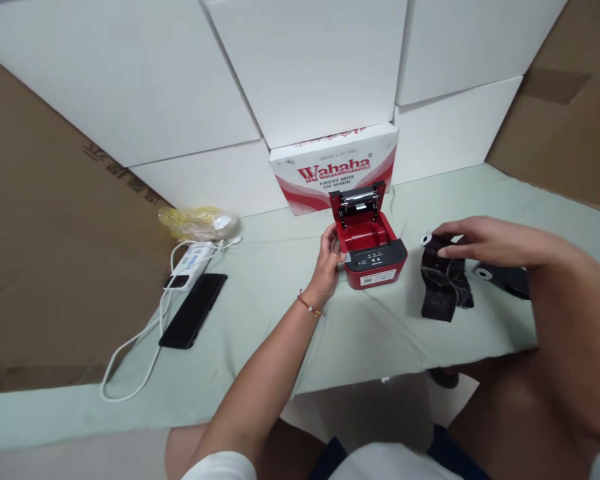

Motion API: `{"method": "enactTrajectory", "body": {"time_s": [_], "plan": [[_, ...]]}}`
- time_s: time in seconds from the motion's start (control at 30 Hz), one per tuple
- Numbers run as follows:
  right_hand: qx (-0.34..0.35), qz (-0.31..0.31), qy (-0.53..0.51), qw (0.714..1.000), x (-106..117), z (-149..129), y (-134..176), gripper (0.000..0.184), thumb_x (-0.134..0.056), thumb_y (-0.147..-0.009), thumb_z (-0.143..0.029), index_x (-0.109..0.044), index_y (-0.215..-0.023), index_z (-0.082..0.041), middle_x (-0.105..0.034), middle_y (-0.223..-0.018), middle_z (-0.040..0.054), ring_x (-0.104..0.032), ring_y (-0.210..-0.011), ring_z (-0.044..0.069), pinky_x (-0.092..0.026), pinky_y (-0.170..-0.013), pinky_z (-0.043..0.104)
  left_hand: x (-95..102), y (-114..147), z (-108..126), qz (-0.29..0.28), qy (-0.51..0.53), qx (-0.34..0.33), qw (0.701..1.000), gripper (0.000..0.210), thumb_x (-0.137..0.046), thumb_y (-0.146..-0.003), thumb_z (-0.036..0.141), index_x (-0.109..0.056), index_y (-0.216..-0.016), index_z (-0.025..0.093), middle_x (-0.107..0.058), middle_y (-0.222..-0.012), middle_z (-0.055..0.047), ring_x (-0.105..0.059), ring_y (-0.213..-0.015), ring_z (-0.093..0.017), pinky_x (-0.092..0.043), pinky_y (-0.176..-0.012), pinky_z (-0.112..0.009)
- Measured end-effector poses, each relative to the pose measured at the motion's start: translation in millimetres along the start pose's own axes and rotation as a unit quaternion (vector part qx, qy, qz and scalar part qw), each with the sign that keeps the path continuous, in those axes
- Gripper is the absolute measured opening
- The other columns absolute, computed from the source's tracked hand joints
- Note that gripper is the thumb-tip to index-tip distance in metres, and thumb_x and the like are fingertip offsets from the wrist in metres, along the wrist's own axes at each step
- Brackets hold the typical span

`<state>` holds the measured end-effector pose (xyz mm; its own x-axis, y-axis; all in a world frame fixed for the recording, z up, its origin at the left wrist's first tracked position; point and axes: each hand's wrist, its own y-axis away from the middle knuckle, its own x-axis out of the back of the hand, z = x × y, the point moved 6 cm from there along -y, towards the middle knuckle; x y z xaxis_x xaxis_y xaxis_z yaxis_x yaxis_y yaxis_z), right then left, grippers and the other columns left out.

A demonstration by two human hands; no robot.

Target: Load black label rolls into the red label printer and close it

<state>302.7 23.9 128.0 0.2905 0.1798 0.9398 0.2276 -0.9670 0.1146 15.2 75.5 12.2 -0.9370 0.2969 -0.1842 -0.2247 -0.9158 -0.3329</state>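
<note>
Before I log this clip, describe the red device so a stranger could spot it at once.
Find the Wahaha box at the back of the green cloth. Just in front, the left hand grips the red device. Alone among its neighbours, it has a raised lid and open red interior.

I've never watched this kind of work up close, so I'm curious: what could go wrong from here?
The dark strip hanging from the roll in the right hand is loose and wavy, so it might crease or snag. A second roll lies close to the right forearm and could get knocked. The red device's lid stands open; if it dropped, it might pinch the left hand at the device's side.
</note>
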Motion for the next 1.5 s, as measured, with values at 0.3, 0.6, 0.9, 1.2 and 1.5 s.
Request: {"method": "enactTrajectory", "body": {"time_s": [0.3, 0.6, 0.9, 1.2, 1.5], "plan": [[-0.146, 0.026, 0.073, 0.986, -44, 42, -11, 0.046, -0.053, -0.092, -0.027, -0.069, -0.135, -0.024, -0.071, -0.132, 0.0117, -0.067, -0.114, 0.033, -0.052, -0.086, 0.041, 4.3, -1, -3, 0.004, -0.003, 0.025, 1.0, 0.073, -0.068, -0.081, 0.05, -0.043, -0.148, 0.035, -0.042, -0.161, -0.006, -0.042, -0.149, -0.026, -0.043, -0.118, -0.043], [-0.034, -0.086, 0.031, 0.995, -28, 44, 18, 0.035, -0.067, -0.087, -0.032, -0.077, -0.121, -0.026, -0.078, -0.115, 0.0101, -0.072, -0.096, 0.026, -0.053, -0.08, 0.037, 1.1, 3, 0, 0.009, -0.059, 0.006, 0.998, 0.075, -0.061, -0.086, 0.061, -0.038, -0.151, 0.035, -0.04, -0.163, -0.007, -0.041, -0.15, -0.026, -0.041, -0.121, -0.045], [0.145, 0.001, 0.053, 0.988, 18, -94, -23, 0.035, -0.064, -0.091, -0.031, -0.074, -0.125, -0.029, -0.078, -0.117, 0.005, -0.072, -0.098, 0.026, -0.053, -0.081, 0.035, 0.0, 26, 32, 0.141, -0.251, -0.103, 0.952, 0.051, -0.047, -0.101, 0.055, -0.047, -0.144, 0.027, -0.047, -0.15, -0.013, -0.046, -0.143, -0.028, -0.041, -0.119, -0.048], [0.051, -0.017, 0.146, 0.988, -32, -128, -91, 0.046, -0.061, -0.091, -0.023, -0.068, -0.136, -0.024, -0.076, -0.12, 0.0148, -0.071, -0.105, 0.031, -0.051, -0.08, 0.036, -54.5, 63, 80, -0.005, -0.483, -0.275, 0.831, 0.036, -0.057, -0.093, 0.032, -0.069, -0.127, 0.03, -0.072, -0.114, -0.008, -0.061, -0.119, -0.03, -0.036, -0.115, -0.054], [0.021, -0.046, 0.156, 0.986, -41, -133, -106, 0.042, -0.065, -0.087, -0.02, -0.073, -0.128, -0.019, -0.076, -0.118, 0.0183, -0.072, -0.103, 0.034, -0.052, -0.08, 0.038, -64.4, 60, 82, 0.012, -0.572, -0.322, 0.754, 0.028, -0.061, -0.094, 0.032, -0.074, -0.119, 0.029, -0.074, -0.11, -0.005, -0.061, -0.116, -0.025, -0.032, -0.118, -0.049]]}}
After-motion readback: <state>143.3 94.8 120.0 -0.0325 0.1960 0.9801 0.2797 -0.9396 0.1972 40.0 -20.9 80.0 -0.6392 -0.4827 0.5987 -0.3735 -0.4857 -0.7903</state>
